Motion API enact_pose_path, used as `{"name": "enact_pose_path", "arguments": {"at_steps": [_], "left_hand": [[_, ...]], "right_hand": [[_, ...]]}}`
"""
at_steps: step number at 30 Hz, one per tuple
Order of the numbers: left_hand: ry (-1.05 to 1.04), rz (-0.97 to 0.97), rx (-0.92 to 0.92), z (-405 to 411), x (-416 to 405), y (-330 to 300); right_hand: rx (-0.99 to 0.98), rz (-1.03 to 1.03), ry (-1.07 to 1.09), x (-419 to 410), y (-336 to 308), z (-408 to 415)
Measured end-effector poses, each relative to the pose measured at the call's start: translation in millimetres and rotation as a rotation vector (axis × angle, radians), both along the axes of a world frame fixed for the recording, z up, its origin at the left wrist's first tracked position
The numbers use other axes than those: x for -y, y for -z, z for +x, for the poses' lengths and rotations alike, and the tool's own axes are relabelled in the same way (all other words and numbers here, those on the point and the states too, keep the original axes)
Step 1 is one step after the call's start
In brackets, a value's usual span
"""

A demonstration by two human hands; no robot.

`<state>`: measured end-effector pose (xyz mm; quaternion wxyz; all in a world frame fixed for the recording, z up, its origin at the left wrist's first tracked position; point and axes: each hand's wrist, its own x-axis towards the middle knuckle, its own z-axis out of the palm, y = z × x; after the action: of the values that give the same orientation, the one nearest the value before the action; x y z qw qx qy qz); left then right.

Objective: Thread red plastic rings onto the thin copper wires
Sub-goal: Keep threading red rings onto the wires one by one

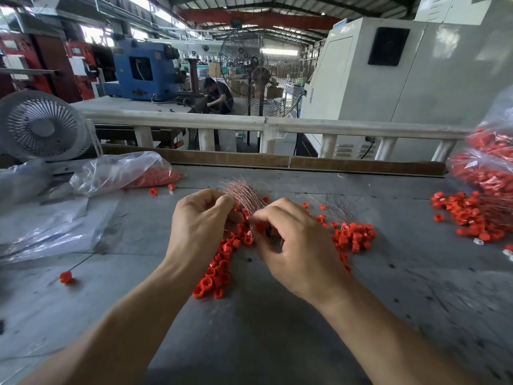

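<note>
A bundle of thin copper wires point(244, 194) fans up between my two hands at the middle of the grey table point(277, 329). My left hand point(200, 226) has its fingers curled around the bundle's left side. My right hand point(294, 245) pinches the wires and a red ring point(245, 213) at the bundle's base. Loose red plastic rings point(219, 270) lie in a strip under my hands, and another heap of red rings point(354, 236) sits just to the right. What the fingertips hold is partly hidden.
A clear bag with red rings point(144, 173) lies at back left beside a grey desk fan point(41, 126). Full bags of rings point(488, 168) and a ring pile with wires point(472, 215) sit at far right. A single ring on a wire point(66, 277) lies at left. Crumpled plastic point(50, 229) covers the left table.
</note>
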<state>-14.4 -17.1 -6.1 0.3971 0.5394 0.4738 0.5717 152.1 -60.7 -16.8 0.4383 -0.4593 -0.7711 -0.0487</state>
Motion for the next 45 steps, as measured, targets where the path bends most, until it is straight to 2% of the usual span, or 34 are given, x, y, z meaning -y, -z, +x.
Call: {"name": "enact_pose_path", "arguments": {"at_steps": [3,8,14,20,26,33,36,38,40,45], "left_hand": [[0.076,-0.003,-0.001,3,1,0],[0.104,0.005,-0.177,7,2,4],[0.126,0.030,-0.252,8,5,3],[0.124,0.024,-0.278,9,5,5],[0.113,0.025,-0.305,9,4,5],[0.112,0.035,-0.341,8,3,7],[0.114,0.051,-0.383,7,3,8],[0.109,0.056,-0.412,7,4,9],[0.102,0.061,-0.435,7,4,9],[0.102,0.067,-0.464,7,2,10]], "right_hand": [[-0.002,0.007,0.054,-2,-1,4],[-0.060,-0.027,0.317,-16,-1,26],[-0.037,-0.276,0.728,-24,-4,69],[0.032,-0.406,0.894,-25,-7,86],[0.032,-0.353,0.927,-27,-7,90],[0.075,-0.411,0.943,-27,-6,97],[0.052,-0.316,0.749,-27,-7,88],[0.033,-0.371,0.540,-26,-6,79],[0.110,-0.476,0.394,-24,-4,70],[0.252,-0.532,0.331,-22,-3,63]]}}
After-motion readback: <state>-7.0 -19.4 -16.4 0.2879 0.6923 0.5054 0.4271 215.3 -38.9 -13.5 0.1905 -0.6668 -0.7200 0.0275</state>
